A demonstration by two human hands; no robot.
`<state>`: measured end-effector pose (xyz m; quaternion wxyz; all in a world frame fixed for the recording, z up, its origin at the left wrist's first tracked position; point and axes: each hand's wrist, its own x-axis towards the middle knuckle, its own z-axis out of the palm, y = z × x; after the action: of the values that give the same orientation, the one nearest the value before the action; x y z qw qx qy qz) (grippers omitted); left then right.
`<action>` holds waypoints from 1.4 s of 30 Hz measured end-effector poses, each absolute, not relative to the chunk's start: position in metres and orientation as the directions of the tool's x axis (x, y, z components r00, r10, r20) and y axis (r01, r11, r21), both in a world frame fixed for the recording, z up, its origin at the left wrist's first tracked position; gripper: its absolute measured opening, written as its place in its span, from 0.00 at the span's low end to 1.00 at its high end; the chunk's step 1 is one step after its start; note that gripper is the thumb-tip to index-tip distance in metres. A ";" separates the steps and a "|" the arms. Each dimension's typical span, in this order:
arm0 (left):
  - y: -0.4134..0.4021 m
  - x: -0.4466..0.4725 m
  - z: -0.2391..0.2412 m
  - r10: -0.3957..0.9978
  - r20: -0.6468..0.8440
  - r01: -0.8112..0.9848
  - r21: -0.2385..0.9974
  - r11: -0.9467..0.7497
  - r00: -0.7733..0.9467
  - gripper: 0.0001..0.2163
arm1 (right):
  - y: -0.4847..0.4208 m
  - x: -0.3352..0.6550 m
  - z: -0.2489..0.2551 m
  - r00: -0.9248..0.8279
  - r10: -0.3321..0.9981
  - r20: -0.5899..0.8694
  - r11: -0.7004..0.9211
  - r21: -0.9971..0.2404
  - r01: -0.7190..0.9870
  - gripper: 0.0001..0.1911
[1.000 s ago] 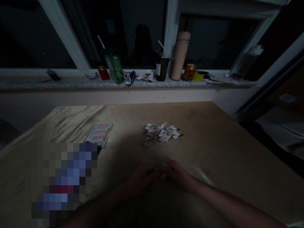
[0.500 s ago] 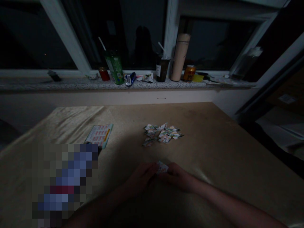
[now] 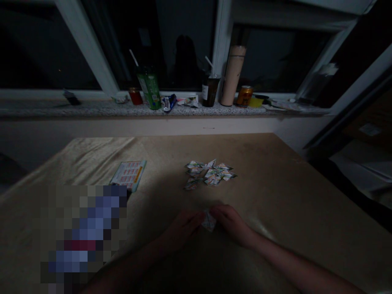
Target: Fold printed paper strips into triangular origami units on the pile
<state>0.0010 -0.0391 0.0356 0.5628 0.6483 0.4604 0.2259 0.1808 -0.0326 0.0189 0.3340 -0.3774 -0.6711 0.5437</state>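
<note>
Between my hands, low over the near part of the table, is a small folded paper piece with printed markings and a pointed lower end. My left hand grips its left edge with fingers pressed together. On the opposite side, the fingers of my right hand are closed on its upper right edge. Dim light hides the exact finger placement. Beyond the hands, several folded paper shapes of similar print lie grouped on the table.
The table has a shiny tan cover. A printed card lies left, beside a pixelated blurred area. Along the windowsill stand a green bottle, a dark cup with straw, a pink flask and an orange can.
My right hand has shifted up and slightly left over the paper's top edge. The paper now shows its point downward, toward me. My left hand stays nearly in place.
</note>
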 end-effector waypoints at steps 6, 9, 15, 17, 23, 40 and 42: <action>-0.041 0.003 0.031 0.803 -0.173 0.314 0.949 -0.018 0.571 0.16 | -0.034 0.178 0.019 -0.456 0.884 0.109 0.244 -0.937 0.249 0.22; -0.041 0.004 0.031 0.767 -0.221 0.330 0.944 0.013 0.603 0.14 | -0.034 0.177 0.017 -0.466 0.876 0.125 0.286 -0.913 0.292 0.21; -0.043 0.001 0.029 0.719 -0.224 0.380 0.923 -0.060 0.658 0.17 | -0.037 0.177 0.021 -0.518 0.839 0.165 0.372 -0.870 0.324 0.16; -0.044 0.001 0.027 0.710 -0.229 0.397 0.914 -0.077 0.666 0.16 | -0.039 0.177 0.024 -0.534 0.824 0.190 0.400 -0.862 0.312 0.15; -0.042 0.004 0.026 0.759 -0.164 0.334 0.940 -0.074 0.630 0.16 | -0.039 0.178 0.023 -0.535 0.821 0.197 0.400 -0.868 0.295 0.15; -0.042 0.006 0.032 0.954 0.058 0.486 0.851 -0.202 0.295 0.11 | -0.025 0.181 0.021 -0.288 0.947 0.139 0.179 -0.976 0.120 0.11; -0.042 0.005 0.030 0.947 0.158 0.528 0.798 -0.289 0.279 0.12 | -0.026 0.181 0.020 -0.284 0.947 0.147 0.187 -0.975 0.119 0.11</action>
<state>0.0054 -0.0419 0.0303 0.3199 0.7331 0.5030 0.3275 0.1808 -0.0259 0.0198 0.4291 -0.4167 -0.6399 0.4825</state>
